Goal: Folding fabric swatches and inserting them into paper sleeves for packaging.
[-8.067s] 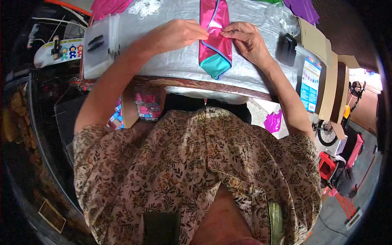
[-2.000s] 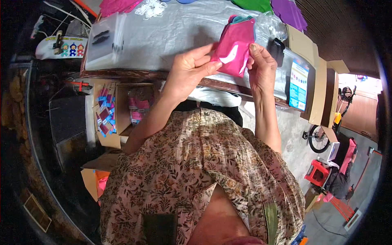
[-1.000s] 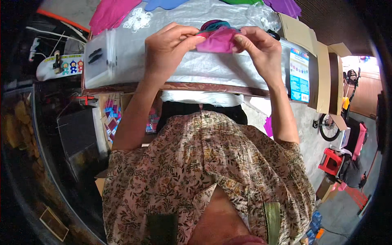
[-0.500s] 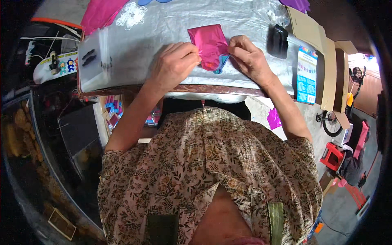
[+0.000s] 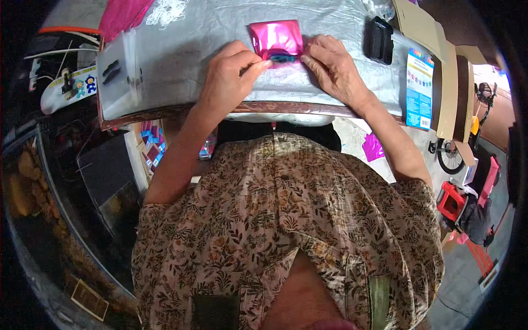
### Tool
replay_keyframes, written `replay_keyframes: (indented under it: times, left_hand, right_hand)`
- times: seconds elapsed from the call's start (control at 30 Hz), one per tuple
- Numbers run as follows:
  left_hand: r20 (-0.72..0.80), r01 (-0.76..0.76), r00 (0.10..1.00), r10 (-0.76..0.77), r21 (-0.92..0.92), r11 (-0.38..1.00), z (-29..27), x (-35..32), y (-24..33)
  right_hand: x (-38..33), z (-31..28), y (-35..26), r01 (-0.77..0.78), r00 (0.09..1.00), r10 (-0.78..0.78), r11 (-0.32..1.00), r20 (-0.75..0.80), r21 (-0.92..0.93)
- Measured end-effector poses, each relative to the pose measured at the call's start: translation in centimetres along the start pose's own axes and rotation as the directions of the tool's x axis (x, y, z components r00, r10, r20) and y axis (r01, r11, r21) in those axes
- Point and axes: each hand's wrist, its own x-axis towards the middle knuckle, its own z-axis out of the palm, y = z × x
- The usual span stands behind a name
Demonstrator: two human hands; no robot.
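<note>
A shiny pink folded piece of fabric (image 5: 276,38) with a teal edge showing at its near end lies flat on the silver-covered table (image 5: 187,44). My left hand (image 5: 230,71) pinches its near left corner between thumb and fingers. My right hand (image 5: 333,69) presses its near right corner with the fingertips. Both forearms reach up from my flower-printed top.
A black case (image 5: 379,38) lies right of the fabric. A clear plastic box (image 5: 115,77) stands at the table's left end, with pink cloth (image 5: 124,14) and white lace (image 5: 168,8) beyond. Cardboard (image 5: 423,33) and a printed card (image 5: 421,88) sit at right. Coloured packets (image 5: 151,146) are under the table.
The fabric was held up in the air two seconds ago, then brought down; now it lies flat on the table with both hands at its near edge.
</note>
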Motion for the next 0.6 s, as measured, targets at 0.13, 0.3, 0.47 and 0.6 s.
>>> replay_keyframes:
  times: [0.13, 0.3, 0.47, 0.6]
  left_hand:
    - [-0.055, 0.119, 0.992, -0.117, 0.04, 0.992, 0.6, 0.0, 0.6]
    - [-0.16, 0.136, 0.979, -0.124, 0.069, 0.988, 1.0, 0.2, -0.1]
    - [-0.14, 0.172, 0.977, -0.161, 0.07, 0.983, 1.3, 0.2, -0.3]
    - [-0.14, 0.153, 0.98, -0.139, 0.094, 0.984, 1.3, 0.1, -0.5]
  right_hand:
    - [0.3, 0.8, -0.2, -0.118, 0.993, 0.119, 0.99, -0.004, 0.074]
    - [0.3, 1.3, -0.5, -0.2, 0.979, 0.203, 0.967, -0.005, 0.159]
    - [0.1, 1.6, -0.5, -0.182, 0.981, 0.192, 0.965, -0.034, 0.188]
    - [0.1, 1.6, -0.7, -0.166, 0.984, 0.175, 0.973, -0.041, 0.162]
